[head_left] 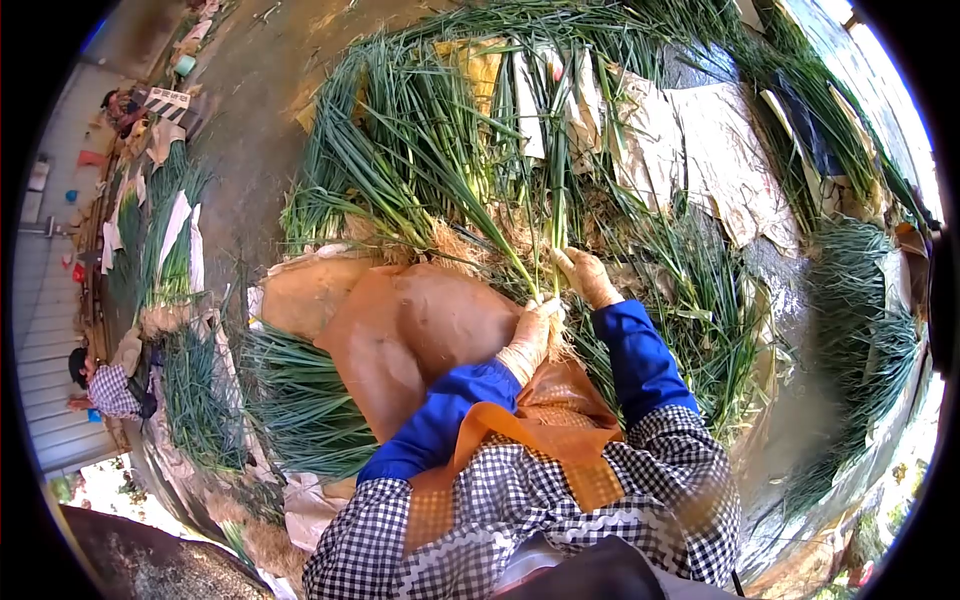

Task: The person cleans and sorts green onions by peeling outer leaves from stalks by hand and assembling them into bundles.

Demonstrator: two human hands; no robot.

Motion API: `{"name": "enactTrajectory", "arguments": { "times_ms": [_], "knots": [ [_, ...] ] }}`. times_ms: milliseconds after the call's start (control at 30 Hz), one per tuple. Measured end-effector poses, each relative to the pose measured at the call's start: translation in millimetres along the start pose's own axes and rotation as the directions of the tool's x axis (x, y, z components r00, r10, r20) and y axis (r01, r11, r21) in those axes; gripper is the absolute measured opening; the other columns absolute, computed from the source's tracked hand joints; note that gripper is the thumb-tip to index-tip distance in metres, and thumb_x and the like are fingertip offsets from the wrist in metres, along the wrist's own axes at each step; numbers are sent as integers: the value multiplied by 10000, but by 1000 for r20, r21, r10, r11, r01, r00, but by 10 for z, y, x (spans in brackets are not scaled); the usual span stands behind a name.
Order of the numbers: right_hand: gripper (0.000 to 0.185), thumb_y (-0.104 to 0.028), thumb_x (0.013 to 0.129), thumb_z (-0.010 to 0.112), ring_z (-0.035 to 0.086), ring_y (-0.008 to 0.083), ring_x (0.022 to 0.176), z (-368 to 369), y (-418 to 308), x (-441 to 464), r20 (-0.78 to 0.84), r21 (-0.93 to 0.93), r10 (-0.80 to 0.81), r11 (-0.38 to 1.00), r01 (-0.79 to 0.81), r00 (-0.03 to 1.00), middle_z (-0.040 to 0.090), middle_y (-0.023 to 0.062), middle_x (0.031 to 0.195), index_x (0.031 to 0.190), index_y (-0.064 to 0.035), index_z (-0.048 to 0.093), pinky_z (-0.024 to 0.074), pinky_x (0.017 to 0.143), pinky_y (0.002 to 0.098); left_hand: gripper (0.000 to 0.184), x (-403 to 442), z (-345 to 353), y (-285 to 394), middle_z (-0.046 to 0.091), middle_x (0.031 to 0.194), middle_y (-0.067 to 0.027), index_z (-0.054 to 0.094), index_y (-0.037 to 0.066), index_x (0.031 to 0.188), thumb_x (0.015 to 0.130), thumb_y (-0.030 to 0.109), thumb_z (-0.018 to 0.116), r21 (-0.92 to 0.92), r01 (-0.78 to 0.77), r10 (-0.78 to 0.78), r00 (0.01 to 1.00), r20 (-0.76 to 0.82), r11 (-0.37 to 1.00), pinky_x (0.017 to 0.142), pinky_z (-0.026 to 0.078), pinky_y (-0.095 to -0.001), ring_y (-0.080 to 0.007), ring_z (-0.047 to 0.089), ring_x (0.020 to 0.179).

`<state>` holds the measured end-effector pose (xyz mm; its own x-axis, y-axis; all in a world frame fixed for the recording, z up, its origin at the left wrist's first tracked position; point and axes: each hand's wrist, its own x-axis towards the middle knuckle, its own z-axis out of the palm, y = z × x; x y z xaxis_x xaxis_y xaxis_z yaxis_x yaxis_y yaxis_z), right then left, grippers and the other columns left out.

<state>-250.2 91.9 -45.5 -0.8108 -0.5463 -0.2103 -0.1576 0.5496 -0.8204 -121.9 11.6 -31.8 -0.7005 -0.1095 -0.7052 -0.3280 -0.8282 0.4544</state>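
Observation:
My left hand [533, 338], in front of the orange apron [420, 325], is closed around the lower ends of a few green onions [512, 250]. Their leaves reach up and to the left, and pale roots hang just below the fist. Beside it, my right hand [588, 278] pinches an upright green onion stalk [558, 215] between thumb and fingers. Just beyond both hands lies a thick row of green onions [400, 150], root ends toward me. Loose leaves and trimmings [690, 320] spread to the right of my right hand.
More green onions [305, 400] lie at my left side, and another heap [860, 320] is at the far right. Crumpled paper sheets [735, 150] cover the upper right. A person in a checked shirt [112, 390] works at far left, near bundled green onions [195, 380].

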Motion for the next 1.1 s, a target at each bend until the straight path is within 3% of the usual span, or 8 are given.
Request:
{"name": "enactTrajectory", "arguments": {
  "times_ms": [300, 400, 433, 467, 600, 833, 933, 1100],
  "knots": [
    [318, -334, 825, 553, 571, 171, 559, -980, 152, -1376, 766, -37, 260, 931, -364, 588, 624, 71, 636, 725, -45, 640, 451, 553, 293, 22, 204, -156, -40, 562, 636, -41, 555, 69, 839, 831, 89, 552, -245, 28, -15, 998, 54, 969, 394, 409, -217, -137, 512, 479],
    [272, -280, 836, 491, 659, 239, 804, -721, 1322, -1394, 451, -879, 580, 423, 222, 679, 656, 96, 768, 832, -74, 669, 501, 644, 273, 194, 76, -59, 87, 587, 704, -76, 516, 12, 1009, 825, 63, 551, -178, 178, -166, 983, 79, 968, 405, 421, -201, -155, 544, 529],
    [255, -271, 858, 466, 653, 242, 764, -650, 1369, -1143, 612, -763, 231, 425, 487, 756, 653, 101, 795, 859, -99, 655, 511, 620, 316, 213, -57, 100, 236, 592, 754, -87, 510, 0, 1036, 834, 62, 540, -268, 285, -242, 953, 183, 920, 432, 430, -204, -156, 560, 583],
    [219, -248, 875, 472, 640, 253, 692, -617, 1122, -808, 447, -566, 256, 823, 49, 857, 647, 112, 794, 823, -107, 632, 510, 588, 345, 232, -231, 228, 361, 598, 803, -98, 503, -11, 1062, 843, 60, 529, -345, 397, -308, 908, 284, 851, 460, 439, -206, -156, 576, 636],
    [433, -488, 793, 544, 613, 321, 807, -78, 617, 327, -148, -346, 195, 908, -236, 969, 638, 167, 827, 811, -65, 638, 474, 719, 404, 298, -384, 240, 788, 517, 854, -89, 447, 27, 1092, 807, 46, 534, -279, 248, -24, 786, 618, 928, 506, 439, -230, -147, 507, 577],
    [343, -376, 744, 624, 638, 264, 727, 288, 611, 937, -198, -243, 231, 930, -276, 953, 645, 156, 759, 880, -62, 649, 492, 668, 360, 298, -77, -126, 772, 594, 825, -84, 472, 38, 1073, 784, 1, 534, -38, -16, 19, 995, 100, 999, 481, 446, -211, -137, 537, 594],
    [207, -203, 836, 569, 567, 148, 622, -203, 144, 242, 273, 598, 89, 764, -242, 958, 619, 32, 738, 921, -27, 636, 466, 565, 284, 159, 122, -142, 499, 606, 791, -92, 494, 36, 896, 773, -39, 561, -61, -148, 146, 988, -47, 987, 600, 541, -292, -203, 616, 676],
    [255, -198, 851, 478, 501, 102, 751, -87, 266, -390, 414, 645, 31, 695, -317, 910, 599, 19, 837, 975, -23, 616, 408, 709, 231, 208, -43, 87, 44, 616, 820, -47, 588, 27, 963, 762, 10, 640, 141, 38, -47, 997, 64, 989, 644, 498, -270, -168, 599, 731]
  ]
}}
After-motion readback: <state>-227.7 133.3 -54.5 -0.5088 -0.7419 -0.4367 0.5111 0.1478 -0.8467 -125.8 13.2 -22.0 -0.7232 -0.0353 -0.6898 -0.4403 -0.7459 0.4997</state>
